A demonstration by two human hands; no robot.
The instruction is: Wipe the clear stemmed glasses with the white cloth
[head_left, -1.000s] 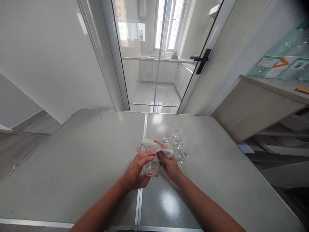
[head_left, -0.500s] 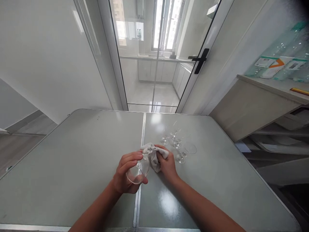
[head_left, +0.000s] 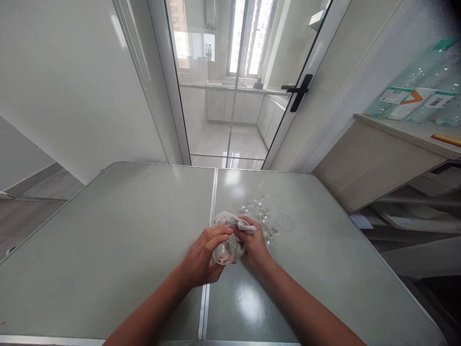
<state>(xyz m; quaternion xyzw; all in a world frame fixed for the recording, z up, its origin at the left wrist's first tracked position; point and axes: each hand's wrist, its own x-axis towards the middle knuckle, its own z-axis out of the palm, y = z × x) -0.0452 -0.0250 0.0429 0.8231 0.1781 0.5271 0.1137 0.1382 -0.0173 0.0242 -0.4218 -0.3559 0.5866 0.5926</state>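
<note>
My left hand [head_left: 207, 257] is closed around the bowl of a clear wine glass [head_left: 224, 253], tilted so that its rim faces me. In my right hand [head_left: 254, 245] is a white cloth [head_left: 247, 227], pinched between thumb and fingers. The cloth wraps over the far end of the glass and hides its stem and foot. Both hands are close together above the table's metal seam. Just beyond my right hand, several clear stemmed glasses [head_left: 264, 216] stand or lie on the table; their transparent outlines overlap.
The grey-green table [head_left: 108, 250] has a metal strip [head_left: 215, 187] across its middle. Behind it stands a glass door [head_left: 216, 110] with a black handle [head_left: 298, 91]. To the right, a shelf unit [head_left: 392, 158] carries plastic bottles [head_left: 414, 96].
My left hand has moved right with the glass, closer to my right hand. The glass has turned, and the cloth now covers more of its far end.
</note>
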